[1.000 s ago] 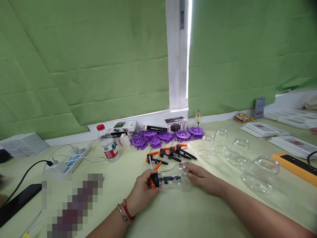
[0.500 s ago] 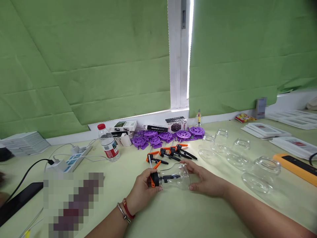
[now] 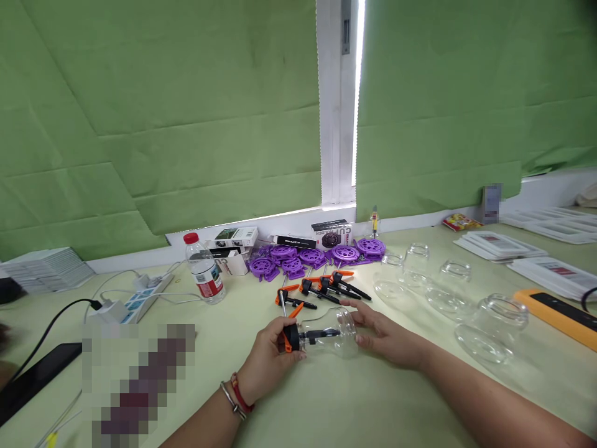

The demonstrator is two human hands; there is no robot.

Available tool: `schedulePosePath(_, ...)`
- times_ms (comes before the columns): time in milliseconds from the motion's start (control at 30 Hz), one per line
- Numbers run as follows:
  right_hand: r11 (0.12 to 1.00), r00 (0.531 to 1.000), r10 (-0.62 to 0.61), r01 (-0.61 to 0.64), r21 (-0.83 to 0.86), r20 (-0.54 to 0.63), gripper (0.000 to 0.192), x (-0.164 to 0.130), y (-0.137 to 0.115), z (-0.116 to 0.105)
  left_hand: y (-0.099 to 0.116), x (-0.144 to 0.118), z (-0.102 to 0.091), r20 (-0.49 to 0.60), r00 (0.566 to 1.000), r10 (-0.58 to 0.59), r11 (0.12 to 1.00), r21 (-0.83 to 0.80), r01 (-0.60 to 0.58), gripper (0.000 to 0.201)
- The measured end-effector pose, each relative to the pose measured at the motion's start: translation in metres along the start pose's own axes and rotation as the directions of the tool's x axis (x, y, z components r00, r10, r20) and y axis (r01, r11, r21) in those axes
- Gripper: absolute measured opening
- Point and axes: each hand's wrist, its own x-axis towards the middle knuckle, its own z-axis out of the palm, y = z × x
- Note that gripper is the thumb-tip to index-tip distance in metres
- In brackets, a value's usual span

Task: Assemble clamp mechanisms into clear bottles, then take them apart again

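Observation:
My left hand (image 3: 265, 361) grips the black-and-orange handle of a small clamp (image 3: 298, 336) whose black bar reaches into a clear glass jar (image 3: 332, 335) lying on its side on the pale table (image 3: 354, 404). My right hand (image 3: 385, 333) holds the jar's far end. Just behind the jar lie three more black-and-orange clamps (image 3: 321, 287), and behind those several purple round plastic parts (image 3: 317, 256).
Several clear jars (image 3: 448, 283) lie to the right, with an orange-edged device (image 3: 557, 311) and stacked white trays (image 3: 504, 246) beyond. At the left stand a water bottle (image 3: 204, 270), a power strip (image 3: 140, 298) with cables, small boxes (image 3: 233, 239) and a dark phone (image 3: 35, 379).
My right hand shifted slightly along the jar's end, fingers curling closer around it. The left hand and the clamp have stayed in place.

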Motion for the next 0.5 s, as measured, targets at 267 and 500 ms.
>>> schedulePosePath(267, 0.994, 0.998, 0.036, -0.042, -0.104, -0.057, 0.063, 0.000, -0.006, 0.001, 0.001, 0.000, 0.000, -0.007, 1.000, -0.018, 1.000, 0.018, 0.018, 0.044)
schedulePosePath(500, 0.996, 0.993, 0.007, -0.017, -0.084, -0.116, 0.058, 0.002, -0.009, 0.004, 0.005, -0.001, 0.001, -0.006, 1.000, -0.003, 0.999, 0.050, 0.004, 0.045)
